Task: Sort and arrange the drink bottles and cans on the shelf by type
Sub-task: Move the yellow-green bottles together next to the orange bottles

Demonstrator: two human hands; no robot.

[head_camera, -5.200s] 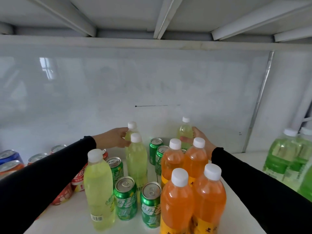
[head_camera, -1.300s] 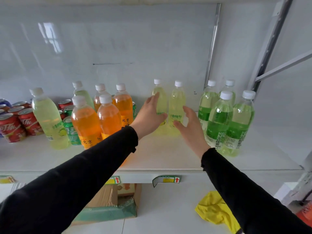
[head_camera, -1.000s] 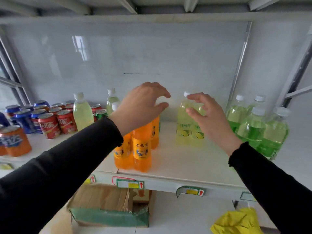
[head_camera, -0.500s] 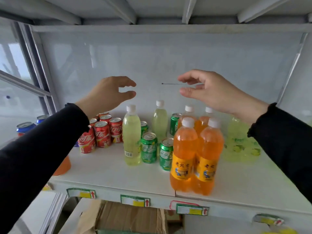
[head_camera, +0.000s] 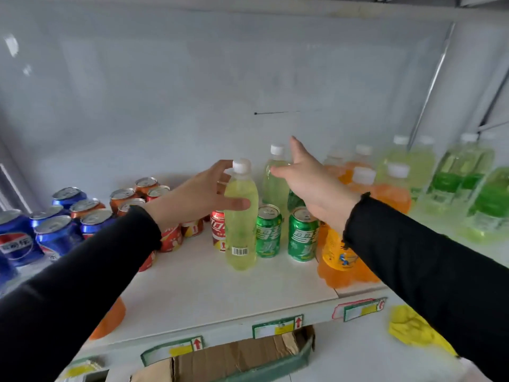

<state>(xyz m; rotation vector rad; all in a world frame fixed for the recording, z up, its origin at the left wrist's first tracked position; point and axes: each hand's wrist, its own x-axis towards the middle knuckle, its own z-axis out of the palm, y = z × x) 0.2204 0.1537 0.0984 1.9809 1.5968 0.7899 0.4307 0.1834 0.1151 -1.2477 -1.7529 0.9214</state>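
A pale yellow bottle (head_camera: 241,216) with a white cap stands near the middle of the white shelf (head_camera: 209,293). My left hand (head_camera: 192,199) wraps it, thumb across its front and fingers behind its neck. A second pale yellow bottle (head_camera: 275,180) stands behind it. My right hand (head_camera: 314,186) is spread open beside that one, thumb tip at its shoulder. Two green cans (head_camera: 268,231) stand just right of the front bottle. Orange bottles (head_camera: 337,255) stand partly behind my right wrist. More pale yellow bottles (head_camera: 405,164) and green bottles (head_camera: 468,177) stand to the right.
Red cans (head_camera: 219,230) stand behind my left hand, with orange cans (head_camera: 144,184) and blue cans (head_camera: 19,238) at the left. Below the shelf edge lie an open cardboard box (head_camera: 234,359) and a yellow cloth (head_camera: 413,329). A white back panel closes the shelf.
Both hands have come down from above the bottles. My left hand has closed around the front pale yellow bottle, and my right hand has reached to the rear one.
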